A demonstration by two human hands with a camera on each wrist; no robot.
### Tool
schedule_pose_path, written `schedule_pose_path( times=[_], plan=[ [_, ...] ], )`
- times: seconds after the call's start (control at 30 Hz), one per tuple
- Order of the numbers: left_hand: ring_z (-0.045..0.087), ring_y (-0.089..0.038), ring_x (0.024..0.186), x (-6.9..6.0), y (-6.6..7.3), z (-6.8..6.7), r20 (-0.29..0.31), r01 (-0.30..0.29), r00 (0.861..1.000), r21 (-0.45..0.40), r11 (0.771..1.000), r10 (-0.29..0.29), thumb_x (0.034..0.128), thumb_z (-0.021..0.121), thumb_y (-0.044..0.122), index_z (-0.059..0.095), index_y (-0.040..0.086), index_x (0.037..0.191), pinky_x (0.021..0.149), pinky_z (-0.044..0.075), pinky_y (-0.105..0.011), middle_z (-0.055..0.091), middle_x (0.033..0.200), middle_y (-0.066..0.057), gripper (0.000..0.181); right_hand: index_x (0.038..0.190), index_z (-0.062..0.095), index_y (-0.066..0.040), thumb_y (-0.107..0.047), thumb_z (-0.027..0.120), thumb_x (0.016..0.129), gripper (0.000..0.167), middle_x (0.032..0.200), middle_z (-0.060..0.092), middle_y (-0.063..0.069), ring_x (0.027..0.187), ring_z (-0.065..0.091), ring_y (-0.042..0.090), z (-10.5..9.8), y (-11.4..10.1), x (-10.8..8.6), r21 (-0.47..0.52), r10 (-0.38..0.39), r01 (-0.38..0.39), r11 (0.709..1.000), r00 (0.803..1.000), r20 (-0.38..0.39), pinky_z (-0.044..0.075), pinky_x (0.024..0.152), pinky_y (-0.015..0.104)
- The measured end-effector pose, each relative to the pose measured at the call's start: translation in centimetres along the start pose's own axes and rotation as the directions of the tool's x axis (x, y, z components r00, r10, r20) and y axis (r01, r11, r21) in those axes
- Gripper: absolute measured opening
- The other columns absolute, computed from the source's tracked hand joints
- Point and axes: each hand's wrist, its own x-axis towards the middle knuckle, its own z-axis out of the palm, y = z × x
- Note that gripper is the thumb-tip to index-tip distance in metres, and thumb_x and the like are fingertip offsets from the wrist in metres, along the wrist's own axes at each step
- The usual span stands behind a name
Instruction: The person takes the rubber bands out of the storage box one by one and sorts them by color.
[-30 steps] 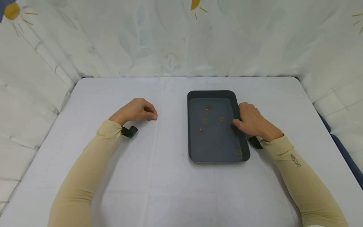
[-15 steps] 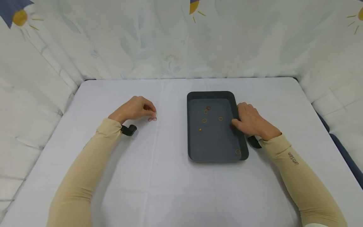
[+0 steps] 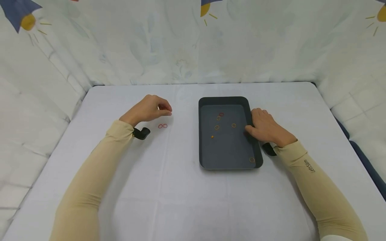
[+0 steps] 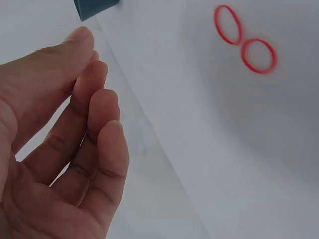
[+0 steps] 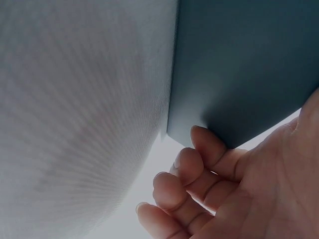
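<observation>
My left hand [image 3: 149, 108] hovers over the table, fingers loosely bent and nothing between them in the left wrist view. Just below it, two small red rubber bands [image 3: 162, 126] lie side by side on the white cloth. The right hand [image 3: 266, 127] holds the right wall of a dark grey rectangular tray [image 3: 229, 164], thumb over the rim and fingers against the outer side. Inside the tray are several loose bands: a red one [image 3: 221, 114], yellow ones such as the yellow band [image 3: 234, 125], and a small bunched orange piece [image 3: 212, 136].
A white cloth covers the table [image 3: 181, 201], whose far edge meets a pale patterned curtain [image 3: 169, 43]. Dark wrist camera mounts [image 3: 141, 133] sit under both wrists. The tray stands right of the table's middle.
My left hand has let go of the two red bands and risen away from them, up and slightly right. The right hand stays on the tray; the head view has shifted slightly.
</observation>
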Motion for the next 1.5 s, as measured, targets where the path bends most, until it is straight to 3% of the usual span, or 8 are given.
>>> schedule_pose_path(
  times=[0.2,0.57,0.77,1.1,1.5],
  plan=[
    [0.068,-0.021,0.095,0.5,1.3,-0.2,0.018,-0.025,1.0,-0.014,1.0,0.025,0.0972,0.073,0.021,0.078,0.015,0.104,0.088,0.053,-0.039,0.079,0.103,-0.006,0.011,0.117,0.047,0.01,-0.024,0.051,0.098,0.039,0.107,0.05,0.022,0.094,0.043,0.036,0.2,0.0,0.3,-0.003,-0.007,0.007,1.0,1.0,-0.012,0.036,0.081,0.044],
    [0.067,-0.019,0.086,1.4,3.4,0.4,0.018,-0.123,0.992,-0.005,0.992,0.123,0.0963,0.075,0.022,0.08,0.014,0.102,0.079,0.053,-0.033,0.08,0.099,-0.008,0.011,0.121,0.046,0.011,-0.024,0.05,0.099,0.042,0.109,0.05,0.022,0.095,0.043,0.036,0.3,-0.5,0.4,0.002,0.005,-0.005,1.0,1.0,-0.004,0.037,0.083,0.046],
    [0.068,-0.019,0.085,2.1,4.7,0.5,0.0,-0.208,0.978,0.001,0.978,0.208,0.0982,0.072,0.022,0.08,0.013,0.106,0.077,0.053,-0.033,0.08,0.1,-0.006,0.015,0.12,0.047,0.011,-0.024,0.05,0.099,0.041,0.108,0.05,0.022,0.095,0.043,0.036,0.2,-0.9,0.2,0.004,0.005,-0.005,1.0,1.0,-0.002,0.037,0.083,0.046],
    [0.067,-0.02,0.086,3.5,6.8,1.1,-0.028,-0.298,0.954,0.015,0.954,0.299,0.0984,0.072,0.019,0.076,0.01,0.117,0.077,0.053,-0.033,0.077,0.102,-0.005,0.021,0.125,0.045,0.011,-0.025,0.049,0.1,0.044,0.11,0.048,0.022,0.096,0.041,0.035,0.2,-1.2,-0.1,0.02,0.014,-0.014,1.0,1.0,0.017,0.035,0.084,0.045],
    [0.07,-0.018,0.1,5.6,9.6,1.4,-0.013,-0.312,0.95,-0.03,0.95,0.311,0.0994,0.07,0.021,0.076,0.009,0.119,0.09,0.056,-0.034,0.078,0.113,-0.004,0.024,0.126,0.044,0.01,-0.025,0.048,0.099,0.044,0.111,0.048,0.022,0.095,0.04,0.035,0.2,-1.6,-0.2,0.026,0.013,-0.013,1.0,1.0,0.02,0.034,0.084,0.045]
  ],
)
